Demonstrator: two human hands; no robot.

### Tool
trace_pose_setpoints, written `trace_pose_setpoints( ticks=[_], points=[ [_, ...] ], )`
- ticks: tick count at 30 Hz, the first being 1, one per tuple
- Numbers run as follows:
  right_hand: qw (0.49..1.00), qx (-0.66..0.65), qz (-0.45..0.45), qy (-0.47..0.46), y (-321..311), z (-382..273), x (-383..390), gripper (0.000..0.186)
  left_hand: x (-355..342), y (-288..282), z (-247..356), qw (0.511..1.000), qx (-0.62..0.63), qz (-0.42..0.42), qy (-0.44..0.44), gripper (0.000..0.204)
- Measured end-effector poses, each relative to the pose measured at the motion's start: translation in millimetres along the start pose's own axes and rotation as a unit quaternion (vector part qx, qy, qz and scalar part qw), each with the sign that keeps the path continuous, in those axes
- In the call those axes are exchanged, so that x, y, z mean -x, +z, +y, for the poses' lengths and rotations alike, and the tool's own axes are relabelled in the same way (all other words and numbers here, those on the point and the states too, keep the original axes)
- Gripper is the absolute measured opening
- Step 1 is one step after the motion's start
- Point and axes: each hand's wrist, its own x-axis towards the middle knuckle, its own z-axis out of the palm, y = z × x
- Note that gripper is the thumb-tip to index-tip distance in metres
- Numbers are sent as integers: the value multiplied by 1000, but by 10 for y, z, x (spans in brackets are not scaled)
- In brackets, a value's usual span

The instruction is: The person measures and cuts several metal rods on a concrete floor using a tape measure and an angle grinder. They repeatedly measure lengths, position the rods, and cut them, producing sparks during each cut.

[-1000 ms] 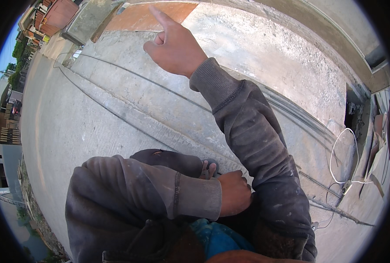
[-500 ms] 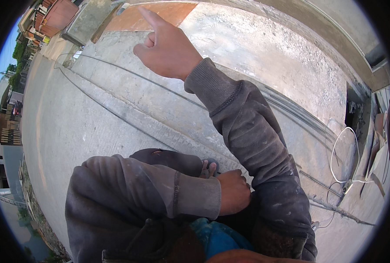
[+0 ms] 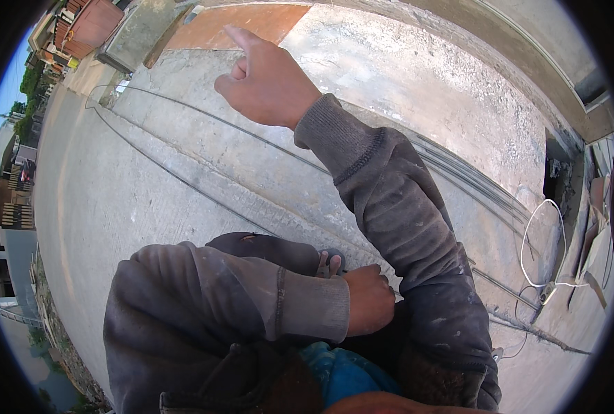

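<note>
My right hand (image 3: 272, 79) is held out over the concrete ground (image 3: 231, 176), past a long thin steel bar (image 3: 217, 124) bent into a narrow loop. Its index finger points toward a reddish-brown board (image 3: 234, 26); the thumb stands apart, the other fingers look curled, and I see nothing held. Close to my body, my left hand (image 3: 370, 301) rests low with bent knuckles against the inside of my right sleeve. Its fingertips and palm are hidden, so any held thing cannot be seen. Beyond it show a bent dark-clad knee (image 3: 262, 254) and toes in a sandal (image 3: 329, 262).
Several straight steel bars (image 3: 458, 176) lie side by side right of my right forearm. Farther right are a white cable loop (image 3: 525, 255) and leaning boards (image 3: 593, 234) beside a wall. A concrete block (image 3: 133, 34) and a reddish bin (image 3: 92, 27) stand far left.
My right hand has shifted slightly right and down, and its index finger reaches out a little less. My left hand has barely moved. The bars lie as before.
</note>
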Motion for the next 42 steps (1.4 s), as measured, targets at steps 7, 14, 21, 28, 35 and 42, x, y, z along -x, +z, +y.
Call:
trace_pose_setpoints(
  ticks=[7, 14, 21, 28, 35, 42],
  points=[
    [997, -15, 33, -75, 24, -52, 43, 80, -29, -125, 48, 997, 17, -77, -8, 40],
    [994, 49, 41, -86, 99, -13, 23, 74, 28, 20, 61, 999, -43, 0, 3, 35],
    [999, 21, -3, -42, 29, -94, 84, 65, 160, 107, 154, 959, -205, 176, -85, 23],
    [961, 159, -164, 155, -142, 953, 1403, 31, 203, -338, -49, 964, 37, 246, 94, 6],
    [862, 271, -222, 367, -1001, 903, 3138, 15, 151, -646, -115, 961, 101, 161, 200, 15],
    [733, 421, -153, 511, -1736, 624, 4813, 18, 29, -497, -169, 961, 114, 108, 229, 27]
  ],
)
